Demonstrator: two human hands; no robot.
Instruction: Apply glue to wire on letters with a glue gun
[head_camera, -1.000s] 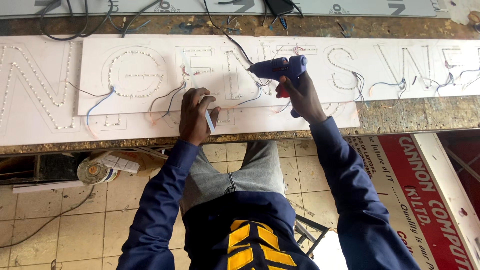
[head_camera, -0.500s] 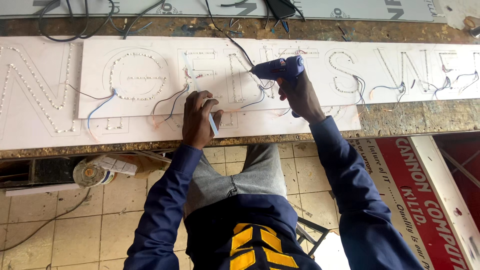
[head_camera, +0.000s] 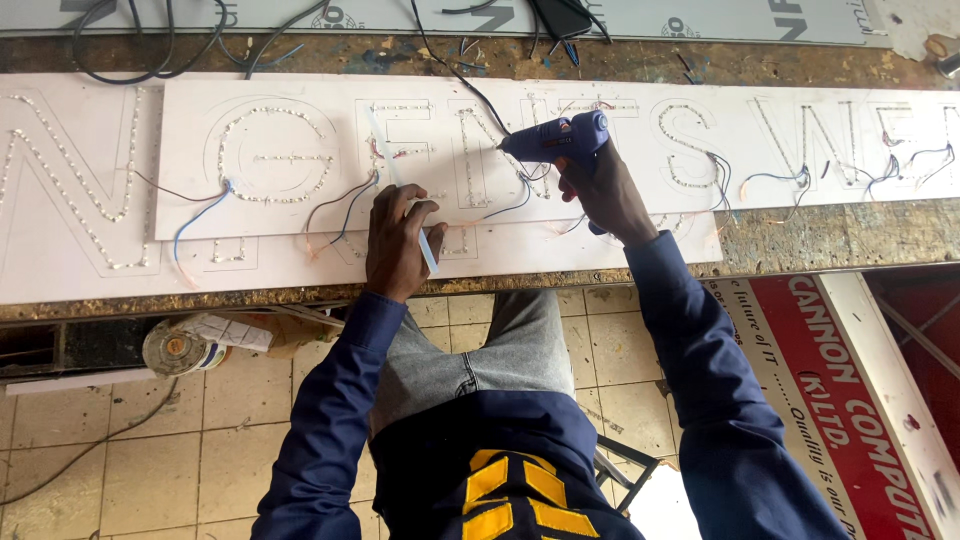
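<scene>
My right hand (head_camera: 608, 195) grips a blue glue gun (head_camera: 556, 136) whose nozzle points left onto a white sign panel (head_camera: 300, 210). The panel bears large letter outlines filled with rows of small lights. My left hand (head_camera: 398, 243) rests on the panel's near edge and pinches a clear glue stick (head_camera: 428, 250) between its fingers. Thin blue, red and black wires (head_camera: 340, 200) trail from the letters across the panel. A black cord (head_camera: 460, 75) runs from the gun toward the far side of the bench.
A worn wooden bench (head_camera: 820, 240) carries the panels. A grey board (head_camera: 700, 20) lies along the far edge with looped black cables (head_camera: 130, 50). Below are a tiled floor (head_camera: 150, 440), a tape roll (head_camera: 175, 350) on a shelf, and a red printed banner (head_camera: 850, 390) at right.
The glue gun and my right hand have stayed over the middle letters, shifting slightly. My left hand keeps the glue stick in about the same place on the panel's near edge.
</scene>
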